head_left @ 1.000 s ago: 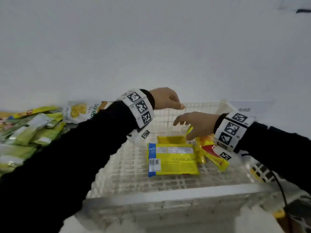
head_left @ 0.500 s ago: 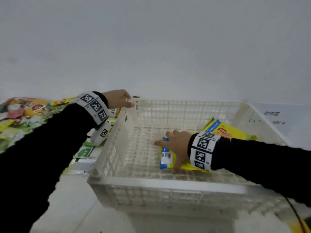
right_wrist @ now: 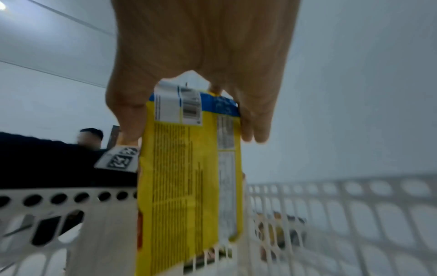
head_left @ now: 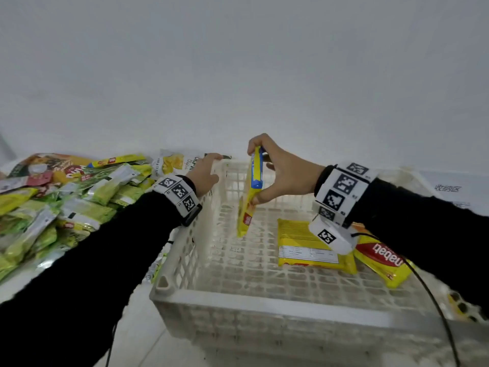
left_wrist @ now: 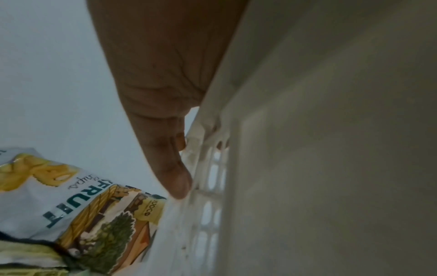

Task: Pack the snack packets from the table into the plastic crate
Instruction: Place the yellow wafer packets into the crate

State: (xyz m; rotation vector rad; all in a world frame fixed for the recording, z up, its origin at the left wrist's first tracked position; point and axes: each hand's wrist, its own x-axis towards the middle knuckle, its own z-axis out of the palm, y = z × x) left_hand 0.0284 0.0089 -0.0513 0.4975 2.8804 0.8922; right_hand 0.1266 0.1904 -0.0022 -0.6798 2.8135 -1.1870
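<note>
Over the white lattice plastic crate (head_left: pixel 264 292), the right hand (head_left: pixel 284 172) is gripping a yellow, blue-ended snack packet (head_left: pixel 251 192) upright in its fingers (right_wrist: pixel 254 121) while the open left hand (head_left: pixel 205 172) is steadying the rim; lowering it flat beside the yellow packets already inside (head_left: pixel 312 247) looks best.

Legible print, placed relative to the plastic crate (head_left: pixel 264 295)

Inside, right corner: red-and-yellow packet (head_left: pixel 381 258), inverted "nabati". Left, beside the rim: white chips bag (left_wrist: pixel 71 201), "FRUIT"; "100 g" in the head view. Right, on the table: paper sign (head_left: pixel 449 190), Chinese characters.
</note>
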